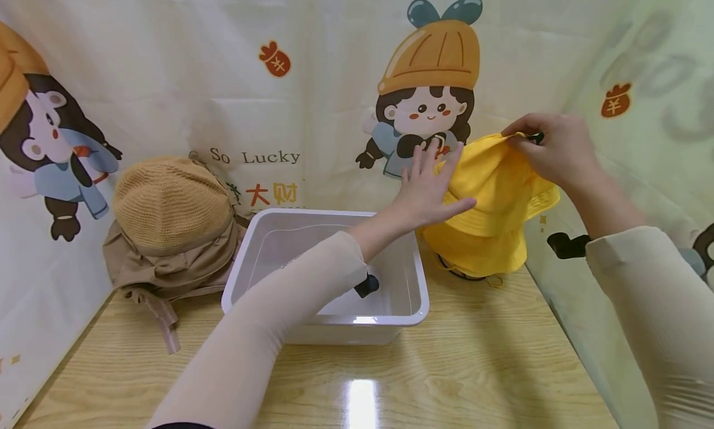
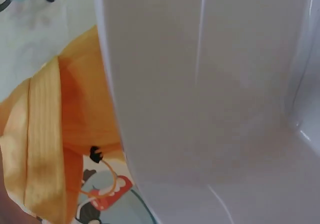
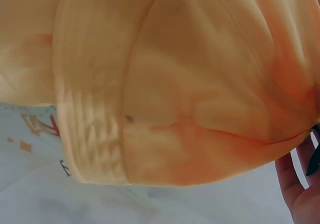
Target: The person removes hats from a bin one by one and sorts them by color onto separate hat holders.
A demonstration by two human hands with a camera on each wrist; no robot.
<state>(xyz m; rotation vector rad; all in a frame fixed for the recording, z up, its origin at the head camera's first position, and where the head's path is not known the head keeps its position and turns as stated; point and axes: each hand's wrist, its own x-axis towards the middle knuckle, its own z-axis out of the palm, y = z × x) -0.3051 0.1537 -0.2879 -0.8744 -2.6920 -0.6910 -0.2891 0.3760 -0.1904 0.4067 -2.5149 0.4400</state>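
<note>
In the head view my right hand (image 1: 563, 147) pinches the crown of a yellow bucket hat (image 1: 485, 181), which hangs with its stitched brim downward. My left hand (image 1: 426, 190) is spread at the hat's left side, fingers straight, overlapping its edge in this view. Beneath the brim hangs more yellow cloth (image 1: 480, 255), with a dark curved rim and a thin cord loop at its bottom. The right wrist view shows the hat (image 3: 200, 84) close up, creased towards the fingers. In the left wrist view, the yellow hat (image 2: 45, 134) appears beside the bin wall, with a cord and black toggle.
A white plastic bin (image 1: 323, 320) stands mid-table, under my left forearm. To its left, a tan knitted hat (image 1: 173, 199) sits atop brown cloth (image 1: 178, 274) with a strap trailing onto the wooden table (image 1: 457, 373). A printed curtain (image 1: 334, 106) closes off the back and sides.
</note>
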